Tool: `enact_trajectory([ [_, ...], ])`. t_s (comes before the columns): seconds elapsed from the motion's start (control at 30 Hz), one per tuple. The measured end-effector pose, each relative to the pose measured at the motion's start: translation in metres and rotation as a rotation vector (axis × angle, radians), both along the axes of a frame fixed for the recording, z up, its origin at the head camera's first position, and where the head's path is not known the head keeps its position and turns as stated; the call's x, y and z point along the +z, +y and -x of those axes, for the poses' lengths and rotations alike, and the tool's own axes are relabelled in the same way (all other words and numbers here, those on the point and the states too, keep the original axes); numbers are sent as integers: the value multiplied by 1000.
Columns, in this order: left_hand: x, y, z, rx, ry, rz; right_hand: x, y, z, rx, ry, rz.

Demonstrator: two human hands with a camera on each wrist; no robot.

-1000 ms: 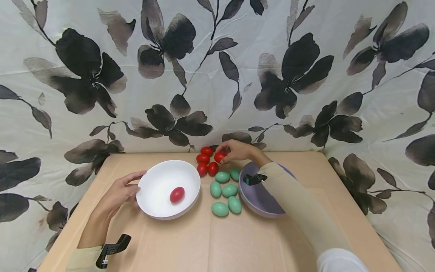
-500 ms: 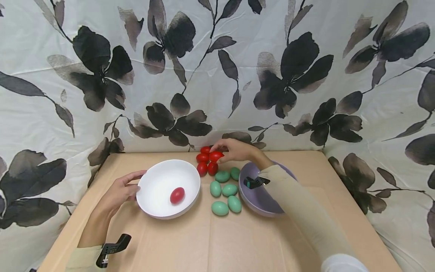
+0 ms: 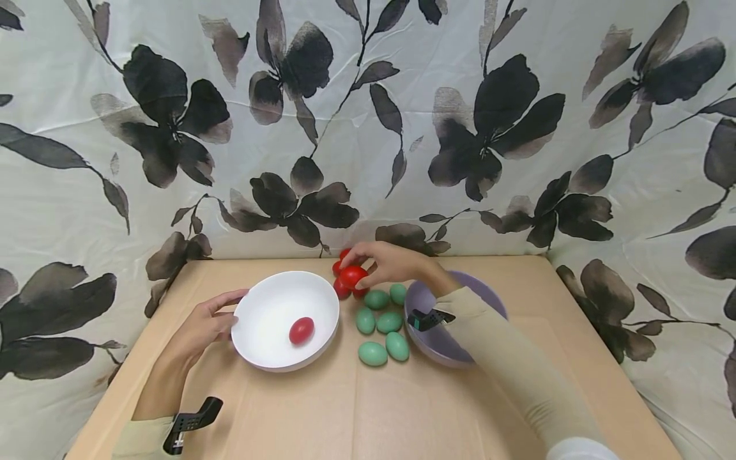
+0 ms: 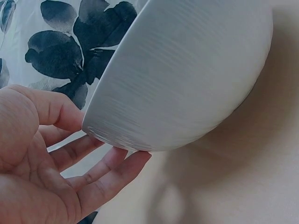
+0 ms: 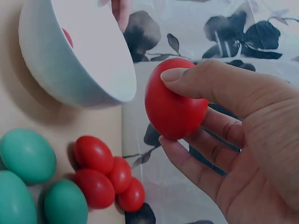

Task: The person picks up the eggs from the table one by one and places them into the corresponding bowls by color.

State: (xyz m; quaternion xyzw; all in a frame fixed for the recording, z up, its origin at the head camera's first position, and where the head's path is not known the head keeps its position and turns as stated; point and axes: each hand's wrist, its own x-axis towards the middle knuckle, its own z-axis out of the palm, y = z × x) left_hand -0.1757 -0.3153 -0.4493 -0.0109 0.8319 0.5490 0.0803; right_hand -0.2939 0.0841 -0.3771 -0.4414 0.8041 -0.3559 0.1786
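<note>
My right hand (image 3: pixel 393 262) pinches a red egg (image 5: pixel 175 100) between thumb and fingers, held up above the other red eggs (image 5: pixel 93 189) at the back of the table. With my left hand (image 3: pixel 201 326) I hold the white bowl (image 3: pixel 261 319) at its left side. In the left wrist view the thumb side meets the rim and the other fingertips touch the outer wall. Inside that bowl lies one red egg (image 3: pixel 301 331). Several green eggs (image 3: pixel 372 353) lie between the two bowls.
A purple bowl (image 3: pixel 494 303) stands to the right, partly hidden under my right forearm. The light wooden-toned table (image 3: pixel 345 415) ends at the back against a white floral cloth (image 3: pixel 391 211).
My right hand has lifted the red egg from the back of the cluster and moved it left, toward the white bowl. My left hand and the bowl stay in place.
</note>
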Motion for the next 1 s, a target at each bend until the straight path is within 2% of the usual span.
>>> enact_trajectory([
  [0.5, 1, -12, 27, -42, 7, -11, 1, -37, 0, 71, 7, -49],
  [0.7, 1, -14, 27, -54, 19, -18, -2, -46, -3, 104, 5, -60],
  [1.0, -1, -17, 21, -64, 33, -3, -4, -62, -17, 133, 17, -65],
])
